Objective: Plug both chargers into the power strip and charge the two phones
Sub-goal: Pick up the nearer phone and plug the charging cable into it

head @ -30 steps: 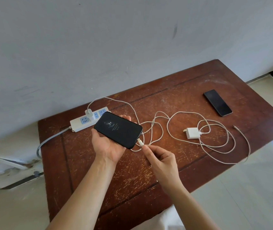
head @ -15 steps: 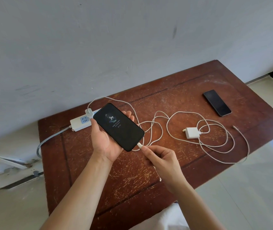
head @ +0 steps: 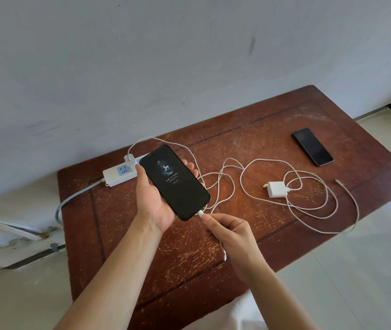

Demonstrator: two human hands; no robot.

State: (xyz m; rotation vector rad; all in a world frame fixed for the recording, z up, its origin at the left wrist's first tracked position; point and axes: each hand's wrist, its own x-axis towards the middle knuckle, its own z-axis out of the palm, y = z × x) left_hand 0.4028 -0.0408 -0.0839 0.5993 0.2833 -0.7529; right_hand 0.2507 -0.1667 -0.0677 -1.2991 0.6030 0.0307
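Reddish-brown wood counter (head: 249, 258), badly scratched, stands vs a pale wall (head: 189, 55). Left hand (head: 156, 201) cups a black phone (head: 174, 182) from below, fingers wrapped round both long edges, screen up & lit w/ a small graphic + text too small to read. Phone is held above the counter, tilted, lower end toward the person. Right hand (head: 227, 232) pinches the white cable plug (head: 200, 213) btwn thumb & forefinger right at the phone's bottom port; plug touches the phone edge, whether fully seated can't be told. Other fingers curl closed, w/ a loop of the same cable hanging below the palm.

White power strip (head: 118, 175) lies at the counter's far left, near the wall, its grey lead (head: 75, 196) dropping off the left edge. One white charger (head: 129, 159) sits plugged into the strip; its cable (head: 223, 182) arcs up, then runs in loose loops across the counter to the held phone.

Second white charger (head: 276, 189) lies flat mid-right, prongs facing left, not in the strip. Its cable (head: 327, 210) sprawls in wide coils around it, free end (head: 337, 180) on bare wood. Second black phone (head: 313, 146) rests screen dark at far right, well apart from that cable end.
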